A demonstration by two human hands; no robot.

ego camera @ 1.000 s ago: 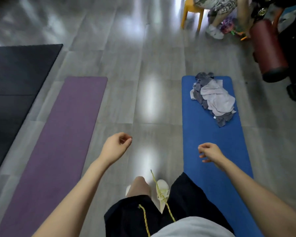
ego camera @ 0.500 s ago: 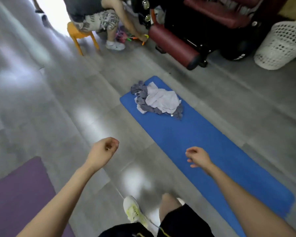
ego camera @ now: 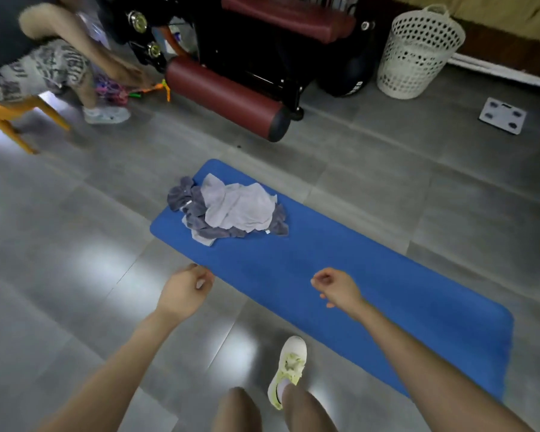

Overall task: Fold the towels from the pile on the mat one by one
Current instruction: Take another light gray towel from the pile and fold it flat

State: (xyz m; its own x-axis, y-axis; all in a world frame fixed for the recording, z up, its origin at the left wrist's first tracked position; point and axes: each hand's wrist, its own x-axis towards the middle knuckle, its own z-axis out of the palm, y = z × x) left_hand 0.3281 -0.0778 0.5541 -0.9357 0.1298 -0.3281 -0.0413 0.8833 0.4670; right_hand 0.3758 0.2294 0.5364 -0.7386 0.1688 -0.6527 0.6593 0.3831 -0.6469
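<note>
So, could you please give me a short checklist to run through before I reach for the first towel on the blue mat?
1. Hands free: the left hand and right hand hold nothing, fingers loosely curled. Ok.
2. Pile in place: the towel pile lies on the far end of the blue mat. Ok.
3. Top towel clear: the light towel lies uppermost, over the dark towels. Ok.
4. Folding space: the mat between the pile and the hands is bare. Ok.
5. Hands at the pile: both are apart from it. Not ok.
6. Towel count: cannot tell.
</note>
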